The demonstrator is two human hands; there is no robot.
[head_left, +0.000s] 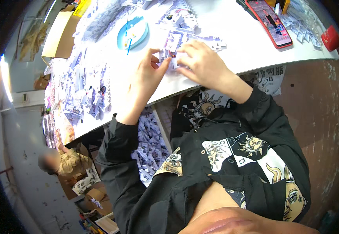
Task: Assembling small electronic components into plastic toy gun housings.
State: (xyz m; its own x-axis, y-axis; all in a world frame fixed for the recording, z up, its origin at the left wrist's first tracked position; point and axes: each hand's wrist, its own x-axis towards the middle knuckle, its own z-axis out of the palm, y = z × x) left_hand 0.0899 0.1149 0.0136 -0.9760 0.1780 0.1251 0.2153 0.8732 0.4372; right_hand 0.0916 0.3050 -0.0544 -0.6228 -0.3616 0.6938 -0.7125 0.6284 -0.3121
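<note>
Near the table's front edge, my left hand (148, 76) has its thumb and fingers curled in around a small whitish plastic part (168, 52) with a bit of red on it. From the other side my right hand (204, 64) bends its fingers over the same part and covers much of it. More pale plastic pieces (183, 21) lie just beyond both hands. A light-blue dish (143, 38) stands to the left of them, with a thin blue stick (128, 47) across it and small bits inside.
Heaps of white plastic parts (85, 84) cover the table's left side. A red-cased phone (269, 23) and a red cup (330, 38) are at the right. Below the table edge are a container of parts (152, 144) and a white sack (269, 80). Another person (70, 162) is at lower left.
</note>
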